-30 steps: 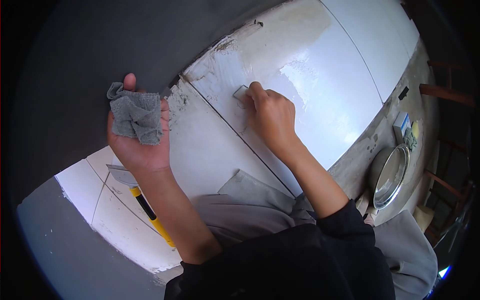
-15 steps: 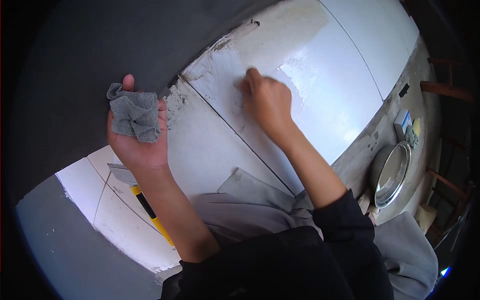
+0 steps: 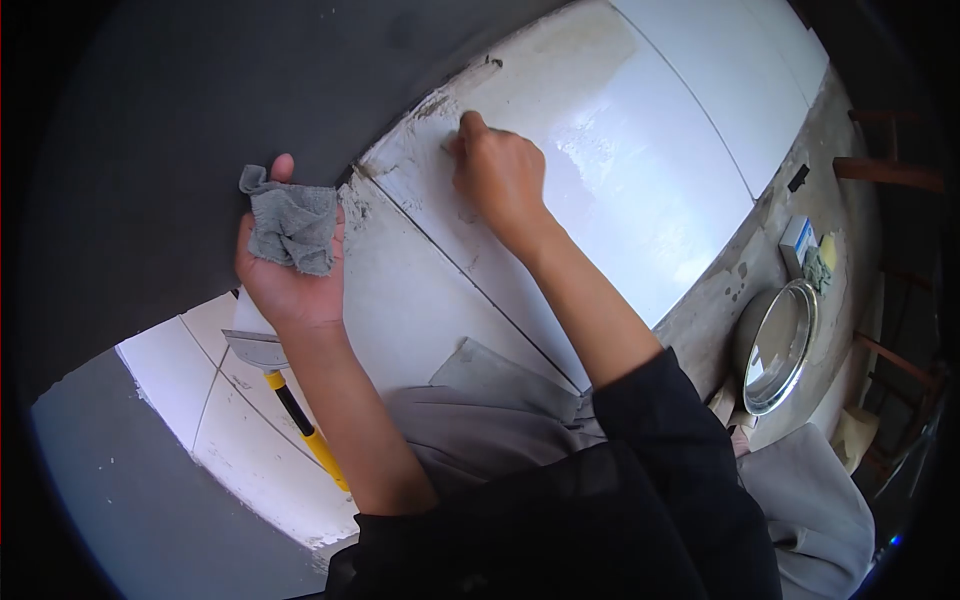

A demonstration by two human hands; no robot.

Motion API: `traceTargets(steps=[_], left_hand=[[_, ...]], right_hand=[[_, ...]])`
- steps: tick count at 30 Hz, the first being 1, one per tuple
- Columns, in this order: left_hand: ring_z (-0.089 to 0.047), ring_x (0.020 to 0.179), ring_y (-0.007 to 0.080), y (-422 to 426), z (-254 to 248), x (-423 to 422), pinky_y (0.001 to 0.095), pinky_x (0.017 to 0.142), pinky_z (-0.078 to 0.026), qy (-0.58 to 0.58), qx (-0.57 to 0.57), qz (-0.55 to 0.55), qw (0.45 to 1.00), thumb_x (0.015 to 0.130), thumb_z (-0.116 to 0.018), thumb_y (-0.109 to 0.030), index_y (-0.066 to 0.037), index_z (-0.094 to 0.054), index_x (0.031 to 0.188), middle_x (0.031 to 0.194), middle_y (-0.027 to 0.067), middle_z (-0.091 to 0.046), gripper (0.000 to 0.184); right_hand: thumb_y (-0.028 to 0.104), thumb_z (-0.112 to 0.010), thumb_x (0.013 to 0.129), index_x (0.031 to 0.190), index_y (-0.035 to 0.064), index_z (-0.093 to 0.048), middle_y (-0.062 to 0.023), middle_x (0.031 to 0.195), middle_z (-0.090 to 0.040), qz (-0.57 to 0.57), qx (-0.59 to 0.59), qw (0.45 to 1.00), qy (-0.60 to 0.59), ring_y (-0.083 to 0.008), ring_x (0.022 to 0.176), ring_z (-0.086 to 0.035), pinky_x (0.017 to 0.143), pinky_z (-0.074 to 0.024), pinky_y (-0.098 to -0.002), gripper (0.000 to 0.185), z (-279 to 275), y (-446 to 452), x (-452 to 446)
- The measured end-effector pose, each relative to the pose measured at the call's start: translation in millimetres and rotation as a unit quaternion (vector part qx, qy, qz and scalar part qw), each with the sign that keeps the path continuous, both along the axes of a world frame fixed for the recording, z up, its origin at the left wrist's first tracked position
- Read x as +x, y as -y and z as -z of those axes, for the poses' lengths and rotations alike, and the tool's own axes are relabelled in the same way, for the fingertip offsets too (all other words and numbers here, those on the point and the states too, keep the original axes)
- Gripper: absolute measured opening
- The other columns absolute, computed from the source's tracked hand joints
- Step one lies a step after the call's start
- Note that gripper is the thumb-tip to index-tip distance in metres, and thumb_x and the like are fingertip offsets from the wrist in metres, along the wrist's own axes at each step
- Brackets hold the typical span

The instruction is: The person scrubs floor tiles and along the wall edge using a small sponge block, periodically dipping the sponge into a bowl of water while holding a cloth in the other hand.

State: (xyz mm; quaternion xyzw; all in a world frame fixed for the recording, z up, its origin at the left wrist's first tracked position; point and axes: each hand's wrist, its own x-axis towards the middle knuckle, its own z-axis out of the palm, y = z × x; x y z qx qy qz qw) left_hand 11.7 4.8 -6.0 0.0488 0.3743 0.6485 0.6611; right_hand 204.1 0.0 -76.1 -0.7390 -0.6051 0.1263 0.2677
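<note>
My left hand (image 3: 290, 300) is palm up at the left, with a crumpled grey cloth (image 3: 292, 230) held in it; the cloth hides most of the fingers. On the white tile (image 3: 660, 200), my right hand (image 3: 505, 185) is closed, its fingertips at the dirty edge beside the dark wall. Whatever its fingers pinch is too small to make out. Brown grime (image 3: 425, 115) runs along that tile edge, and a wet patch shines to the right of the hand. Below my left wrist lies a scraper (image 3: 255, 348) with a wide metal blade and a yellow-and-black handle.
A round metal basin (image 3: 745, 345) holding water stands on the concrete at right. Behind it are a small blue-and-white box (image 3: 797, 243) and a greenish cloth (image 3: 818, 270). Wooden furniture legs (image 3: 890, 174) are at the far right. A flat grey piece (image 3: 490, 372) lies by my lap.
My right hand has moved left and slightly up, closer to the grimy tile edge. The left hand and its cloth sit a little further right in view.
</note>
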Motion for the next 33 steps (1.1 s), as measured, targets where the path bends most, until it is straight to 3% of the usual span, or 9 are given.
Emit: traceTargets(steps=[3, 6, 8, 13, 20, 21, 26, 30, 33], left_hand=[[-0.061, 0.089, 0.0214, -3.0, -8.1, 11.3, 0.0383, 0.08, -0.047, -0.022, 0.0, 0.005, 1.0, 0.098, -0.035, -0.022, -0.006, -0.057, 0.123, 0.114, 0.0122, -0.064, 0.038], [-0.06, 0.094, 0.0203, -4.3, -6.2, 6.2, 0.0384, 0.082, -0.046, -0.034, 0.009, 0.025, 0.999, 0.098, -0.034, -0.021, -0.011, -0.054, 0.124, 0.13, 0.0099, -0.06, 0.034], [-0.06, 0.095, 0.0203, -3.2, -3.9, 1.7, 0.0378, 0.082, -0.046, -0.03, 0.019, 0.033, 0.999, 0.098, -0.034, -0.02, -0.01, -0.054, 0.123, 0.13, 0.0106, -0.06, 0.035], [-0.061, 0.094, 0.0174, -4.5, 5.6, 11.0, 0.0339, 0.081, -0.048, 0.012, 0.039, 0.063, 0.997, 0.095, -0.036, -0.021, -0.005, -0.055, 0.124, 0.127, 0.0087, -0.061, 0.038], [-0.062, 0.093, 0.0177, -4.7, 21.1, 7.3, 0.0337, 0.081, -0.048, -0.06, 0.018, 0.079, 0.995, 0.096, -0.035, -0.022, -0.005, -0.053, 0.129, 0.125, 0.0072, -0.062, 0.041], [-0.062, 0.1, 0.0193, -17.7, 65.0, -26.5, 0.0351, 0.085, -0.048, 0.019, 0.134, 0.206, 0.969, 0.097, -0.034, -0.022, -0.007, -0.05, 0.131, 0.133, 0.0077, -0.058, 0.041], [-0.062, 0.102, 0.0174, -2.1, 51.2, 3.7, 0.0333, 0.088, -0.048, -0.068, 0.023, 0.133, 0.989, 0.097, -0.034, -0.023, -0.006, -0.054, 0.128, 0.126, 0.0058, -0.063, 0.039], [-0.061, 0.103, 0.0151, 11.4, 42.0, 14.8, 0.0313, 0.087, -0.048, -0.092, -0.001, 0.129, 0.987, 0.097, -0.035, -0.023, -0.007, -0.055, 0.127, 0.124, 0.0046, -0.064, 0.04], [-0.061, 0.102, 0.0134, 16.6, 39.9, 14.7, 0.0298, 0.086, -0.047, -0.104, 0.001, 0.138, 0.985, 0.096, -0.035, -0.023, -0.006, -0.055, 0.127, 0.124, 0.0043, -0.064, 0.041]], right_hand=[[0.01, -0.068, 0.078, 0.084, 0.0044, -0.061, -0.0163, 0.066, -0.063, 0.033, -0.029, 0.999, 0.002, -0.0304, 0.068, -0.066, 0.061, -0.0497, -0.0393, 0.011, -7.0, -36.8, 5.1], [0.013, -0.068, 0.082, 0.082, 0.005, -0.062, -0.0108, 0.068, -0.062, 0.084, -0.071, 0.96, -0.259, -0.0196, 0.063, -0.059, 0.058, -0.0443, -0.0346, 0.01, -22.3, -21.9, 30.3], [0.015, -0.073, 0.08, 0.083, 0.0031, -0.062, -0.0055, 0.067, -0.061, 0.111, -0.113, 0.802, -0.575, -0.0168, 0.058, -0.052, 0.054, -0.041, -0.0321, 0.017, -48.1, 16.8, 54.0], [0.014, -0.066, 0.088, 0.084, 0.0082, -0.056, 0.001, 0.072, -0.052, 0.095, -0.055, 0.58, -0.807, -0.0104, 0.067, -0.048, 0.063, -0.0404, -0.0272, 0.012, -86.1, 140.2, 120.4], [0.012, -0.067, 0.088, 0.087, 0.0084, -0.06, -0.0025, 0.083, -0.062, 0.249, 0.118, 0.678, -0.681, -0.0131, 0.076, -0.06, 0.069, -0.048, -0.026, 0.008, -123.3, 285.3, 212.2], [0.012, -0.068, 0.087, 0.088, 0.0078, -0.061, -0.0029, 0.084, -0.063, 0.3, 0.114, 0.706, -0.631, -0.0134, 0.077, -0.061, 0.068, -0.0484, -0.0258, 0.008, -119.1, 310.0, 229.1], [0.012, -0.071, 0.085, 0.088, 0.0047, -0.063, -0.0035, 0.081, -0.066, 0.474, 0.005, 0.792, -0.384, -0.0136, 0.078, -0.066, 0.067, -0.0505, -0.0256, 0.011, -73.9, 380.1, 280.0], [0.01, -0.073, 0.078, 0.094, 0.0003, -0.062, -0.0097, 0.079, -0.066, 0.451, 0.042, 0.888, -0.078, -0.0219, 0.075, -0.066, 0.069, -0.051, -0.0328, 0.021, -40.1, 382.1, 279.7], [0.009, -0.073, 0.077, 0.099, 0.0006, -0.061, -0.0114, 0.082, -0.065, 0.429, 0.026, 0.9, -0.069, -0.0248, 0.07, -0.063, 0.071, -0.0506, -0.0352, 0.027, -33.7, 380.5, 274.7]])
